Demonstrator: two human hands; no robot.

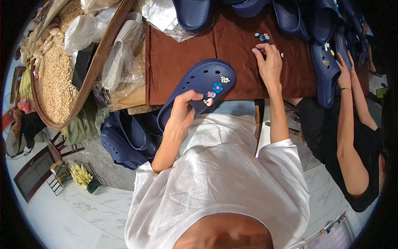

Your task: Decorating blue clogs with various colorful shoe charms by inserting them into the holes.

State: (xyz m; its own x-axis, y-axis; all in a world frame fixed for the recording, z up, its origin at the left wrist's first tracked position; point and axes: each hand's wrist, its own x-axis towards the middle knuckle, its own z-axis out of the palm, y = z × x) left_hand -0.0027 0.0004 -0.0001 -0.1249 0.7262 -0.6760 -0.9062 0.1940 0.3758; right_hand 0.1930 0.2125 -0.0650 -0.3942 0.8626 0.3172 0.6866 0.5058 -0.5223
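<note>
My left hand (182, 108) grips a navy blue clog (199, 72) by its near side, thumb on top. Its toe points up and to the right, with holes across the upper. Several shoe charms sit in it: a black-and-white spotted one (224, 79), a blue flower (217, 87), and red, white and pink ones (209, 101) beside my thumb. Over the brown cloth (182, 54), my right hand (269, 62) has thumb and fingertips pinched together; what they hold, if anything, is too small to make out. Just beyond it lies a small group of loose blue charms (263, 37).
Navy clogs (193, 14) line the table's far edge; others (126, 139) hang low at my left. A round tray of grain (56, 93) and a plastic-wrapped pale clog (122, 52) lie left. At right, a co-worker's hands (345, 74) hold a charm-decorated navy clog (324, 68).
</note>
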